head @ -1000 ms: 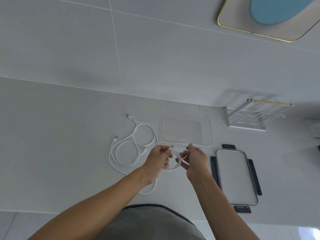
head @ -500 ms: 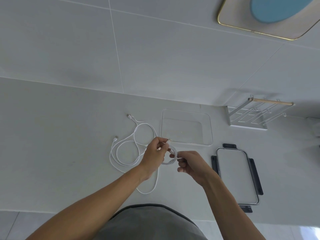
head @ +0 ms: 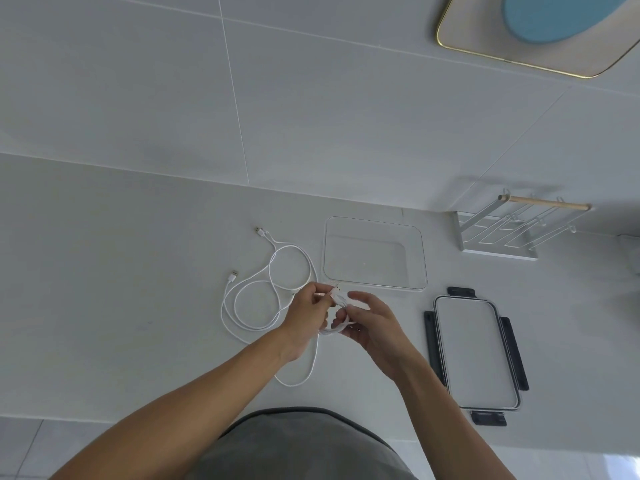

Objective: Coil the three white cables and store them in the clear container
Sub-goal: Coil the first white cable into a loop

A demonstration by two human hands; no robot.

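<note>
Just in front of the clear rectangular plastic container (head: 375, 223), both hands met over a small white cable coil (head: 337, 327), much of it hidden by fingers. The left hand (head: 308, 315) pinched the plug end, fingers curled; the right hand (head: 372, 322) cupped the loops, half closed. Left of the container, 2 loose white cables (head: 273, 268) lay in overlapping loops on the pale countertop (head: 104, 271), their far ends hard to trace
</note>
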